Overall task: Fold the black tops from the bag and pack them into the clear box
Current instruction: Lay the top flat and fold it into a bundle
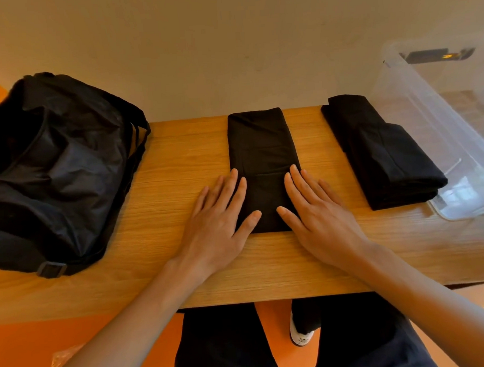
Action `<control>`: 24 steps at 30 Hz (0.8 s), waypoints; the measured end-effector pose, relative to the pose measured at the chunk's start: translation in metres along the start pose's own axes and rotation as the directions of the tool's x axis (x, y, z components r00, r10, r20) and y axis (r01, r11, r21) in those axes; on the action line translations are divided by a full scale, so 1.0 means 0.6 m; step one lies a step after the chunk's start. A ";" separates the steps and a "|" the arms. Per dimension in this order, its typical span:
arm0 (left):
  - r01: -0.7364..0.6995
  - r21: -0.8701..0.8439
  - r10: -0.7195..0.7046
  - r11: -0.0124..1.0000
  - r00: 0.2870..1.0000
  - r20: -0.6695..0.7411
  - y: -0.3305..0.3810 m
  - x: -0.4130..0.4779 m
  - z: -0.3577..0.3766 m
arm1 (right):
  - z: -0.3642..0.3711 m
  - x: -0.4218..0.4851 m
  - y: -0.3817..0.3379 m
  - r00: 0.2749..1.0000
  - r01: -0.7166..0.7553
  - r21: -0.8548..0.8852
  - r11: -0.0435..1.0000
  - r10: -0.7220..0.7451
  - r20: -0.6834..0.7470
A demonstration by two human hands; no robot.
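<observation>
Left hand [220,220]: palm down, flat on the wooden table [173,164]. Fingers [236,183] straight, slightly spread, not curled round anything. Lies along the left edge of the folded black top [261,152], with index and middle fingertips touching that edge. Thumb [250,219] splayed inward, resting on the cloth near its near left corner.

Right hand [320,218]: mirrors the left, palm down, fingers [299,181] straight and fanned a little. Index finger over the right edge of the cloth, the others on bare wood just beside it. Thumb [285,213] angled inward, tip resting on the cloth near its near right corner. Holds nothing, only presses or rests; how hard, cannot tell.

Folded black top: long narrow rectangle, centre of table, running from the far edge toward the near edge, framed between the two hands at its near end. Crosswise crease visible just beyond the fingertips.

Stack of folded black tops [378,155]: to the right, apart from the hands, angled, touching or just beside the clear box [437,111].

Clear box: far right of table, open top. Contents hard to make out through the glare.

Black bag [60,169]: left end of table, slumped, strap with buckle at the near side.

Beyond: plain wall [201,46]. Below table edge: orange floor [76,343], dark trousers [228,345], white shoe [300,336].
</observation>
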State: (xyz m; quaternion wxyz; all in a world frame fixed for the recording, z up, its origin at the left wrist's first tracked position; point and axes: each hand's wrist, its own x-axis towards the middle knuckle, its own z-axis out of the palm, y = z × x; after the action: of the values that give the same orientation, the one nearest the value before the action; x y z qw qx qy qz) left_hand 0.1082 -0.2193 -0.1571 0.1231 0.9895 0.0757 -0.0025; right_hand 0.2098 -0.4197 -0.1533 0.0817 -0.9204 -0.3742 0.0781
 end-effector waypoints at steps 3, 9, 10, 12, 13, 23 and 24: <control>0.024 -0.223 -0.033 0.974 0.999 -0.034 -0.013 0.015 -0.019 | -0.030 0.010 0.001 0.999 -0.034 0.115 0.993 0.036 -0.018; 0.055 -0.359 -0.104 0.932 0.987 -0.118 -0.043 0.146 -0.061 | -0.103 0.157 0.026 0.960 -0.116 0.282 0.952 0.180 -0.214; 0.052 -0.359 -0.104 0.932 0.987 -0.126 -0.052 0.174 -0.064 | -0.112 0.191 0.033 0.965 -0.132 0.303 0.944 0.192 -0.178; 0.048 -0.357 -0.104 0.933 0.985 -0.140 -0.074 0.226 -0.065 | -0.122 0.251 0.049 0.974 -0.162 0.358 0.920 0.207 -0.091; 0.057 -0.354 -0.115 0.933 0.983 -0.145 -0.085 0.249 -0.064 | -0.123 0.275 0.056 0.974 -0.182 0.393 0.901 0.219 -0.053; 0.099 -0.345 -0.181 0.933 0.960 -0.214 -0.118 0.368 -0.056 | -0.121 0.407 0.089 0.943 -0.332 0.416 0.847 0.305 0.133; 0.103 -0.404 -0.200 0.909 0.958 -0.205 -0.119 0.372 -0.057 | -0.120 0.409 0.092 0.946 -0.324 0.420 0.847 0.296 0.132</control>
State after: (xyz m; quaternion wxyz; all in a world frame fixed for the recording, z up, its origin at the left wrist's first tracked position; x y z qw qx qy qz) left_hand 0.3175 -0.1089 -0.1466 0.3064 0.9291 0.1662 0.1234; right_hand 0.4357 -0.2932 -0.1151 0.2604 -0.9238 -0.1959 0.2008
